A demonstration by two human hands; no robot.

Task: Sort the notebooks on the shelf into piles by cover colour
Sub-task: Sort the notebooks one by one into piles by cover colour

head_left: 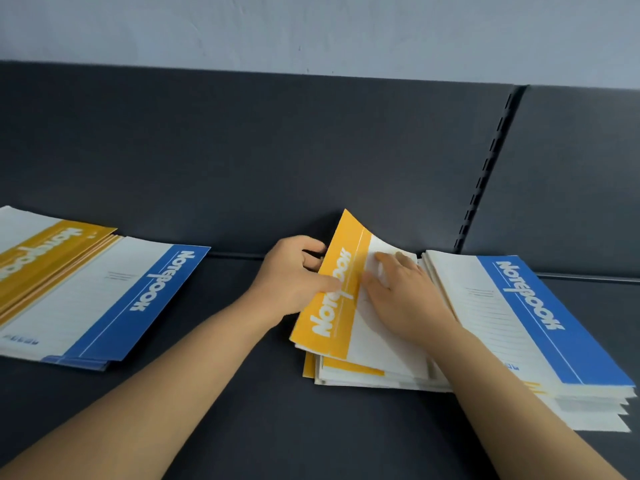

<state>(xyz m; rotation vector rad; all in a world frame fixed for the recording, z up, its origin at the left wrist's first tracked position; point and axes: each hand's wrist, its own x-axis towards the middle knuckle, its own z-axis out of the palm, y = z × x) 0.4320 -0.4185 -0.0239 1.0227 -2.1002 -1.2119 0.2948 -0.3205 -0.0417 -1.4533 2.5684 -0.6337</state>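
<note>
Shelf front: I see bare dark shelf across the lower middle of the frame, open between the left and right piles.
Middle pile: a loose stack lies right of centre, its near edges fanned and uneven, with yellow and white covers showing.
Yellow notebook: top of that stack, its left edge lifted and its far corner curled up towards the back panel.
Left hand: it grips the lifted left edge, thumb on the yellow band, fingers curled underneath.
Right hand: it lies flat on the white part of the same cover, fingers straight.
Right pile: a blue-topped stack sits against the middle pile, near edges stepped.
Left piles: a blue pile lies at mid-left; a yellow pile sits at its left, touching or overlapping, I cannot tell which.
Back edge: a dark back panel with a slotted upright closes the shelf behind everything.
</note>
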